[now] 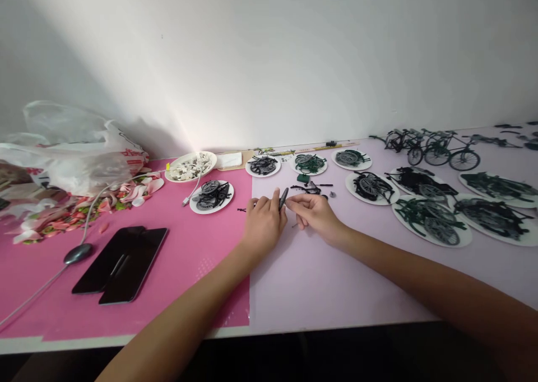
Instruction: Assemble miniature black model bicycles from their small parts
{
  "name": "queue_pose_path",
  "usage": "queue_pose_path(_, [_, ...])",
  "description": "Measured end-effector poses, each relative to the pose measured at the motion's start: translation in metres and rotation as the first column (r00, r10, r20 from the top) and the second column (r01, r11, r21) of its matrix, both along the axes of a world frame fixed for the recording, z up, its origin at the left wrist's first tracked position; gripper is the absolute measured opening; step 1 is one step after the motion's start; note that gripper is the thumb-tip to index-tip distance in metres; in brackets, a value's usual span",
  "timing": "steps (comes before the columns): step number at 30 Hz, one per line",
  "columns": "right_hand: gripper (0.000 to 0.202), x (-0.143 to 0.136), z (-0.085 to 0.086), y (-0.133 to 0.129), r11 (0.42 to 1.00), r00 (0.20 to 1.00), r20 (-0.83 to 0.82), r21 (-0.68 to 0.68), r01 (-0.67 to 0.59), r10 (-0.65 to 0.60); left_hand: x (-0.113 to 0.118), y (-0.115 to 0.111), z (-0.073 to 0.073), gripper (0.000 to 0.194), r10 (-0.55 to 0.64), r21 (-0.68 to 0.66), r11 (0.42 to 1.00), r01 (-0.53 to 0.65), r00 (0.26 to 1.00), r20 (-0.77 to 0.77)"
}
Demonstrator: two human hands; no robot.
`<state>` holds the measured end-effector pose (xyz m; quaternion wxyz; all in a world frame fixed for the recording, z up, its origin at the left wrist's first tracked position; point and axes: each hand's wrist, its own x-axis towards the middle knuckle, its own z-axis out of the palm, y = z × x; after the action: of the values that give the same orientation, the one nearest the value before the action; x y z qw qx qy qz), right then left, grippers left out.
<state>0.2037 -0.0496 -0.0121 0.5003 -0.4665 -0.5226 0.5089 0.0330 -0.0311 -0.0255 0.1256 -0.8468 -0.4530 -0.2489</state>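
While the table is carrying plates of model bicycle parts, I am pinching a small dark wheel between my left hand and right hand, keeping fingertip pressure light and steady.

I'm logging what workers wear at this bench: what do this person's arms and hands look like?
Both arms are bare as far up as the frame shows, with no sleeves visible. The left hand and right hand wear no gloves. No rings, watch or bracelets can be seen.

Bare forearms, ringless hands
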Motion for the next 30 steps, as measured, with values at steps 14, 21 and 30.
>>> queue_pose_path(14, [0.011,0.006,-0.01,0.006,0.828,0.875,0.388,0.56,0.026,-0.29,0.0,-0.004,0.004,0.048,0.002,-0.038,0.999,-0.002,1.0,-0.002])
queue_pose_path(21, [0.016,0.001,0.0,-0.002,0.946,0.935,0.311,0.318,0.068,-0.172,0.0,-0.004,0.004,0.047,0.002,-0.049,0.999,-0.002,1.0,0.002])
queue_pose_path(30, [0.039,0.0,0.007,-0.002,0.999,0.995,0.095,-0.014,0.038,-0.037,-0.001,-0.005,0.006,0.047,0.0,-0.067,0.998,0.0,1.0,0.004])
